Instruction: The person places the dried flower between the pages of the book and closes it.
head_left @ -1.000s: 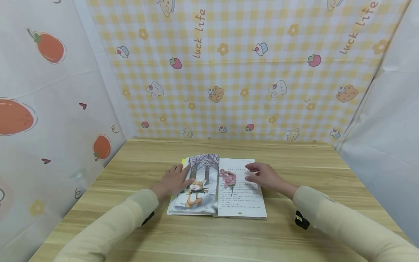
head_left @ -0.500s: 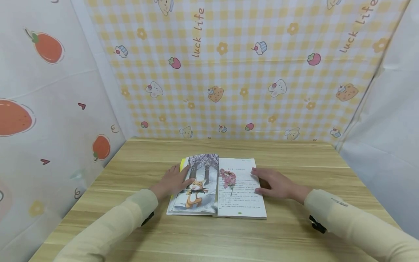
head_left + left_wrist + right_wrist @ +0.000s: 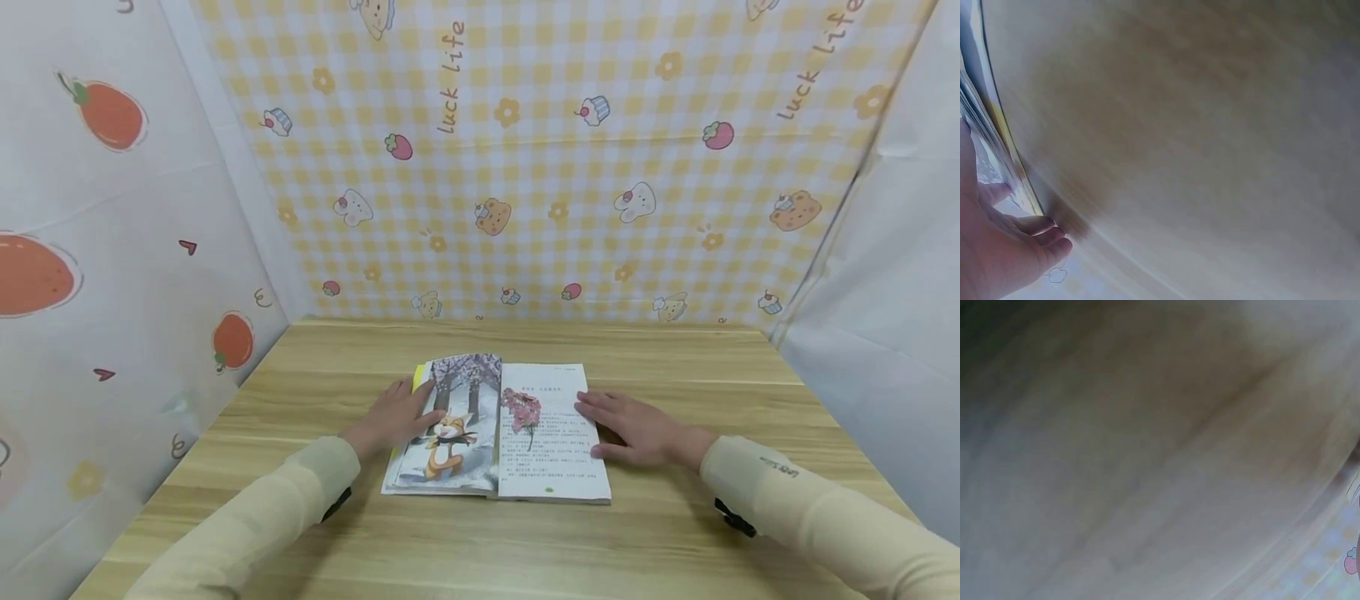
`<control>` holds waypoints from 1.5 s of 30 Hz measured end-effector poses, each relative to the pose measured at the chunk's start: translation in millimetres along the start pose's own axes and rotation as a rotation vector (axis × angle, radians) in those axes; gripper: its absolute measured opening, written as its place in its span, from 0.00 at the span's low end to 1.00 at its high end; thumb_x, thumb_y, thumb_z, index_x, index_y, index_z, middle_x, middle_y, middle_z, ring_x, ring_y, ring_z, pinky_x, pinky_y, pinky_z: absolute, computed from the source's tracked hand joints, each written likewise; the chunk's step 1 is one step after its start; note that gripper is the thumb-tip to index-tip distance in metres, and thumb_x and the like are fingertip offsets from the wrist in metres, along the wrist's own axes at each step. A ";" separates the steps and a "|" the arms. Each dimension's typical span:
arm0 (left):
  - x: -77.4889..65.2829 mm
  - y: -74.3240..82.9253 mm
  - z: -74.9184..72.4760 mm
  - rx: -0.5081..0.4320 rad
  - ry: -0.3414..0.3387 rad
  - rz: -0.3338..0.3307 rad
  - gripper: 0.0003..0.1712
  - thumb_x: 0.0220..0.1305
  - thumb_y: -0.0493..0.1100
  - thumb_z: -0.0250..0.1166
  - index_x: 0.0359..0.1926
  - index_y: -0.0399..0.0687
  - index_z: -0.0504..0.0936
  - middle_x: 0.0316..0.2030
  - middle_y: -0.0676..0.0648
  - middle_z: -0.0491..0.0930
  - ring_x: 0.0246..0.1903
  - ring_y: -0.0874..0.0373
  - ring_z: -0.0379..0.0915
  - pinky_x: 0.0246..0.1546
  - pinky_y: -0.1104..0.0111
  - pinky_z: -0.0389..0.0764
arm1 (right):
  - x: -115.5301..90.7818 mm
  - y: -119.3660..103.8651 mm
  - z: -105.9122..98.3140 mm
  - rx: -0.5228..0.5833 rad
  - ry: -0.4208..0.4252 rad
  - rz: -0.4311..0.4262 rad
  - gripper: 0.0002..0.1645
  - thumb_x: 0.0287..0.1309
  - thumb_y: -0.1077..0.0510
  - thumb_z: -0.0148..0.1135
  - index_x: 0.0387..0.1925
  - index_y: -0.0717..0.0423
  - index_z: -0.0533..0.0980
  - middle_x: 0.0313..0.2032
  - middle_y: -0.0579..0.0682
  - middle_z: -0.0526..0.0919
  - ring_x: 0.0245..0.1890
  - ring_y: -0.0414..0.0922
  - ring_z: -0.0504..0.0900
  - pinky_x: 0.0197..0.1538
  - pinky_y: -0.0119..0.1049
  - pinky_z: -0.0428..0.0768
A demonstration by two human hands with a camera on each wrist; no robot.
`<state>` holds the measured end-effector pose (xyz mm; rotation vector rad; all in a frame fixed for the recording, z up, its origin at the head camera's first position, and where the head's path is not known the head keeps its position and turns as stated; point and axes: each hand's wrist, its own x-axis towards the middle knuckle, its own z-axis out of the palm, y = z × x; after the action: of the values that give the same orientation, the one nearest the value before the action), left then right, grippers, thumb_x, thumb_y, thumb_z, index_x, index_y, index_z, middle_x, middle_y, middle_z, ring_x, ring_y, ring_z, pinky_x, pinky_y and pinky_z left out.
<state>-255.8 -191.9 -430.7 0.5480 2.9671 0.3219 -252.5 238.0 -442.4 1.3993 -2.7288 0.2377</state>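
An open book (image 3: 555, 475) lies on the wooden table, with a fox picture on its left page and printed text on its right. Near the spine, a sprig of pink flowers (image 3: 522, 410) rests flat on the text page. My left hand (image 3: 393, 421) lies on the outer edge of the picture page, thumb over the picture. In the left wrist view the fingers (image 3: 1054, 240) reach past the book's edge. My right hand (image 3: 637, 427) rests at the right edge of the text page, fingers extended and spread. The right wrist view catches mostly table.
The wooden table (image 3: 480, 550) stretches around the book on all sides. Behind it hangs a yellow checked cloth (image 3: 555, 167) with cartoon prints. A white cloth with fruit prints (image 3: 172, 208) closes the left side, a plain white one (image 3: 885, 292) the right.
My right hand has moved away from beside the flowers, right and down to the page's outer edge, and its fingers have flattened. The left hand, book and flowers stay in place.
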 end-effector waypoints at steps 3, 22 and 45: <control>-0.1 -0.5 1.5 -0.030 0.010 -0.012 0.44 0.71 0.65 0.49 0.74 0.41 0.55 0.69 0.26 0.53 0.68 0.32 0.47 0.65 0.42 0.52 | -0.7 0.4 2.7 -0.044 -0.001 -0.017 0.45 0.67 0.33 0.49 0.72 0.59 0.60 0.71 0.57 0.61 0.69 0.58 0.60 0.64 0.55 0.63; 1.9 -2.1 -3.3 -0.347 0.176 -0.049 0.46 0.62 0.63 0.63 0.74 0.47 0.58 0.68 0.28 0.54 0.66 0.32 0.51 0.58 0.38 0.62 | 0.3 2.7 2.4 -0.053 -0.030 -0.023 0.45 0.68 0.34 0.48 0.72 0.61 0.57 0.71 0.59 0.59 0.69 0.58 0.58 0.66 0.54 0.61; 4.2 38.5 -73.5 -0.173 0.242 0.166 0.41 0.57 0.53 0.70 0.69 0.46 0.68 0.71 0.30 0.52 0.69 0.33 0.48 0.63 0.38 0.52 | 2.0 3.5 2.4 -0.050 -0.048 -0.006 0.46 0.67 0.32 0.46 0.73 0.59 0.57 0.72 0.57 0.58 0.71 0.55 0.56 0.67 0.53 0.59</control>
<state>-257.1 -169.0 -350.9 0.7866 3.0826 0.6998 -256.4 238.0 -445.0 1.4185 -2.7478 0.1362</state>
